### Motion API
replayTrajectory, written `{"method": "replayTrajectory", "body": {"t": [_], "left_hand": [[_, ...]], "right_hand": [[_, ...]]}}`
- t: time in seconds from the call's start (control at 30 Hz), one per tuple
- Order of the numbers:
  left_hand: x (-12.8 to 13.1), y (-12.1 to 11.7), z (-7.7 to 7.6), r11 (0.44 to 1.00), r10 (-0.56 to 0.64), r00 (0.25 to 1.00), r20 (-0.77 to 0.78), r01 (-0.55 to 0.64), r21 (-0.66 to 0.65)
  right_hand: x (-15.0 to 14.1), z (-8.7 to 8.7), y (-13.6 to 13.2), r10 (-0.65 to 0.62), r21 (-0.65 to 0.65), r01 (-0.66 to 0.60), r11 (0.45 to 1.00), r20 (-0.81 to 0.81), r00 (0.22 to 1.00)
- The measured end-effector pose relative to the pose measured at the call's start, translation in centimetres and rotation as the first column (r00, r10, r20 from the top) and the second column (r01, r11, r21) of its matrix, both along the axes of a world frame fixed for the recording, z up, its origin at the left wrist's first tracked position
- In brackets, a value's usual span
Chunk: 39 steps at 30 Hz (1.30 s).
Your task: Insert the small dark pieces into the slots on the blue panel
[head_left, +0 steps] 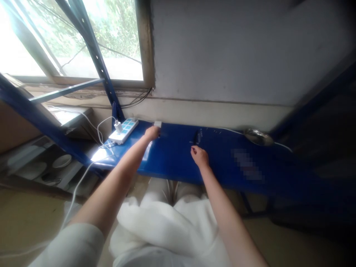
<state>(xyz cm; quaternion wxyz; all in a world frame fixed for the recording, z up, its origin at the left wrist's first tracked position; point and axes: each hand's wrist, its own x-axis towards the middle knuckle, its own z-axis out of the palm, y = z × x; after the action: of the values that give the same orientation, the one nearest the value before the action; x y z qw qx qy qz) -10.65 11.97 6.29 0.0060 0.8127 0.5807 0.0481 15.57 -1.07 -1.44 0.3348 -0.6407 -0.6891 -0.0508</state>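
Note:
My left hand is over the back left part of the blue tabletop, its fingers closed. Just behind them sits a small white block. A dark speck shows at the fingertips, too small to name. Nearer the middle, my right hand is pinched at thumb and forefinger; what it holds, if anything, is too small to make out. Just beyond it lies a cluster of small dark and clear pieces, blurred. Several tiny bits are scattered farther back.
A white power strip with a plugged-in white charger lies at the left end, cables trailing off the edge. A shiny metal object stands at the back right. Blue rack posts flank the table; a wall and window are behind.

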Motion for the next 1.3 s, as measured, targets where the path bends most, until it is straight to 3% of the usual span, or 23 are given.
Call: {"method": "replayTrajectory", "body": {"t": [0.27, 0.4, 0.57, 0.7, 0.87, 1.0, 1.17, 1.3], "left_hand": [[-0.1, -0.3, 0.0, 1.0, 0.012, 1.0, 0.016, -0.012, -0.011], [0.1, -0.8, 0.4, 0.994, -0.014, 0.998, 0.058, 0.007, 0.108], [1.8, -2.1, 1.4, 0.951, -0.148, 0.979, 0.137, 0.103, 0.292], [4.5, -3.9, 1.5, 0.895, -0.373, 0.917, 0.144, 0.314, 0.315], [9.3, -7.2, -0.2, 0.868, -0.48, 0.865, 0.148, 0.444, 0.22], [12.5, -9.1, -2.2, 0.909, -0.413, 0.895, 0.171, 0.392, 0.145], [14.7, -9.3, -3.9, 0.938, -0.347, 0.919, 0.186, 0.334, 0.098], [15.4, -8.7, -4.0, 0.943, -0.33, 0.928, 0.171, 0.315, 0.108]], "right_hand": [[0.1, -0.2, 0.1, -0.013, 0.002, 0.012, 1.0, 0.002, 1.0], [0.1, -0.1, 0.0, -0.024, 0.014, 0.024, 1.0, -0.015, 1.0], [0.1, 0.1, -0.1, -0.101, 0.023, 0.101, 0.995, -0.031, 0.994], [0.2, 0.0, 0.0, -0.217, 0.05, 0.219, 0.974, -0.05, 0.975], [0.4, -0.4, 0.2, -0.288, 0.086, 0.29, 0.953, -0.033, 0.957], [0.4, -0.8, 0.4, -0.292, 0.056, 0.291, 0.955, -0.005, 0.957], [0.4, -0.9, 0.5, -0.259, 0.045, 0.26, 0.965, -0.014, 0.966], [0.5, -0.7, 0.5, -0.224, 0.018, 0.224, 0.974, -0.016, 0.974]]}}
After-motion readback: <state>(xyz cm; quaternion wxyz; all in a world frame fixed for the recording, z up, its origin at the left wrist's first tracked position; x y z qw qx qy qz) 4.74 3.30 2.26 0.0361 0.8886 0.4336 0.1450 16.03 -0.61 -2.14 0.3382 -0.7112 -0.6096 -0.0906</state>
